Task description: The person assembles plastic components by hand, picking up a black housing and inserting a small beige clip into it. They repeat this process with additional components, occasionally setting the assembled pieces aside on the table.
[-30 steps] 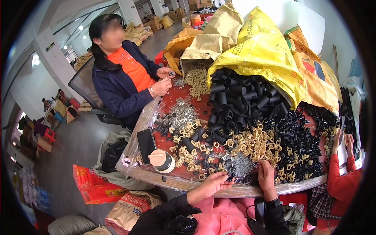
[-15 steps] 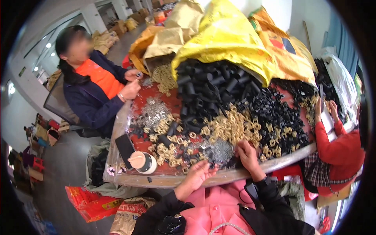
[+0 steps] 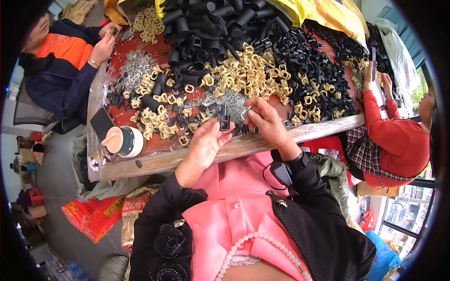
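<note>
"What's in your hands?"

"My left hand (image 3: 204, 143) has thumb and fingertips closed on a small black plastic fitting (image 3: 224, 122), held upright over the near side of the table (image 3: 300, 133). My right hand (image 3: 268, 122) is at its three o'clock, fingers curled, thumb near forefinger. Something pale shows at the tips, but I can't tell whether I'm gripping it."

"And around the fitting?"

"Loose silvery metal clips (image 3: 229, 102) at twelve, tan plastic rings (image 3: 253, 70) at one, a lidded jar (image 3: 132, 142) well off at nine."

"How would you handle it well?"

"Pinch it low by its sides, I'd say, leaving the squarish opening uncovered, and work above the tabletop so dropped bits land there."
</note>
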The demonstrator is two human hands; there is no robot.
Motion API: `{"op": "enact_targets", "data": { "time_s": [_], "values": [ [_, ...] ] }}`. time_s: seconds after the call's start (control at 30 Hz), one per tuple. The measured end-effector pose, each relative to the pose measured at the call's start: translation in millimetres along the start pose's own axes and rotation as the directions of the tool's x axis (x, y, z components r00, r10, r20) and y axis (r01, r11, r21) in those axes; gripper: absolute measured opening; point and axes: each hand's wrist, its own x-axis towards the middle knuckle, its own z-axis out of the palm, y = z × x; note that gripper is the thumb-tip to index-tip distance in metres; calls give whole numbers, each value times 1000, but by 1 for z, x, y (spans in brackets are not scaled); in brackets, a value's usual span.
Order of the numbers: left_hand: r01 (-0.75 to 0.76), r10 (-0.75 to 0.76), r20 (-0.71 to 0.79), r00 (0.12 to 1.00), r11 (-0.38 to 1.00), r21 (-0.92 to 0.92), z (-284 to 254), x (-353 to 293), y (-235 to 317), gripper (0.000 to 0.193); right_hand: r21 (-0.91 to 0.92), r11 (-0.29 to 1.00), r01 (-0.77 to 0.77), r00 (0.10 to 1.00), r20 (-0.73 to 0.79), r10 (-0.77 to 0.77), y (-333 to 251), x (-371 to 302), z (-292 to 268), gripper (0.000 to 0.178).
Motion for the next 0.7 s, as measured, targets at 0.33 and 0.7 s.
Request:
{"op": "enact_targets", "data": {
  "time_s": [0.33, 0.7],
  "values": [
    [25, -28, 45, 999, 998, 54, 11, 5, -2, 25, -103, 994, -38, 986, 156, 54, -11, -8, 2, 19],
    [-30, 26, 55, 998, 997, 72, 7, 4, -2, 23, -33, 999, -6, 1000, 12, 6, -2, -4, 13, 18]
  ]
}}
